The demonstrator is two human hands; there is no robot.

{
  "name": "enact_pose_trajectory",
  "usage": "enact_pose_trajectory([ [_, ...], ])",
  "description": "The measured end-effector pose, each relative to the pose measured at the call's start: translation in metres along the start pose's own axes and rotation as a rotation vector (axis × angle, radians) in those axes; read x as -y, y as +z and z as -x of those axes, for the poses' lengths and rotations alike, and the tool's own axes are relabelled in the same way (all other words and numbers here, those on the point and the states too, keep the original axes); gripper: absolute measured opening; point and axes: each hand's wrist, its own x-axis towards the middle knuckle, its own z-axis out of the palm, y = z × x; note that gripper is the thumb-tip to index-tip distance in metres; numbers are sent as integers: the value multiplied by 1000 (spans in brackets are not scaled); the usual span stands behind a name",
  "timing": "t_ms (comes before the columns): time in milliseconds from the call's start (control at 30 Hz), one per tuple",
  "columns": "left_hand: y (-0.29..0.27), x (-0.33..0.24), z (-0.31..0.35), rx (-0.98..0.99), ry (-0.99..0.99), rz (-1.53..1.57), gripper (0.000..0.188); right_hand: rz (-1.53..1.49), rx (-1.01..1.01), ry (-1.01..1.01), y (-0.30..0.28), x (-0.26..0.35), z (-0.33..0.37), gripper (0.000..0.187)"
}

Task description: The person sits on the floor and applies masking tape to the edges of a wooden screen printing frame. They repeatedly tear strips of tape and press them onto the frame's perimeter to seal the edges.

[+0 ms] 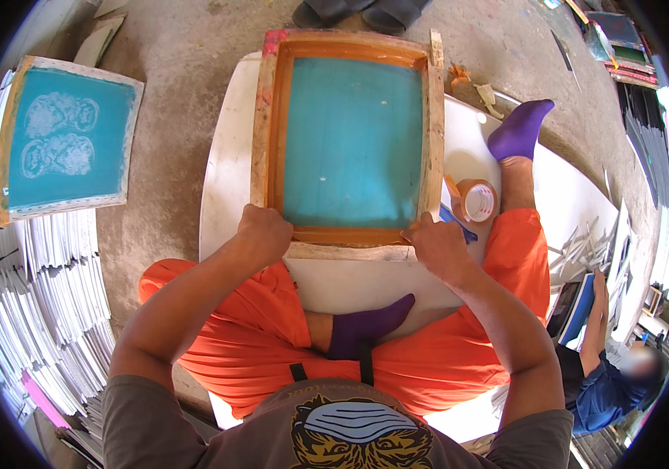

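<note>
At the far left of the frame, stacks of white sheets (53, 305) fill the floor, and a second printing screen (64, 141) with a pale two-part design leans on them at upper left.

At centre, the wooden-framed screen (350, 141) with teal mesh lies flat on a white board surface (225, 187). The left hand (265, 232) is closed over the frame's near left corner, and the right hand (436, 244) grips the near right corner. The screen looks placed and steadied; no squeegee stroke or ink shows on the mesh, so printing seems not yet done.

Just right of the frame sit a small ink pot (477, 200) and a blue tool (458, 223), crowding that edge; the outstretched leg with a purple sock (520, 129) hems it further. Bare concrete floor (178, 55) lies beyond the frame's left side. Another person (608, 375) sits at lower right.
</note>
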Motion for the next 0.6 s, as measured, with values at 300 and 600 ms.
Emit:
enact_pose_trajectory([
  [300, -2, -2, 1, -34, -3, -2, 22, -19, -42, 9, 10, 2, -1, 33],
  [600, 12, -1, -2, -107, -22, -32, 21, -25, 21, 60, 9, 7, -6, 31],
])
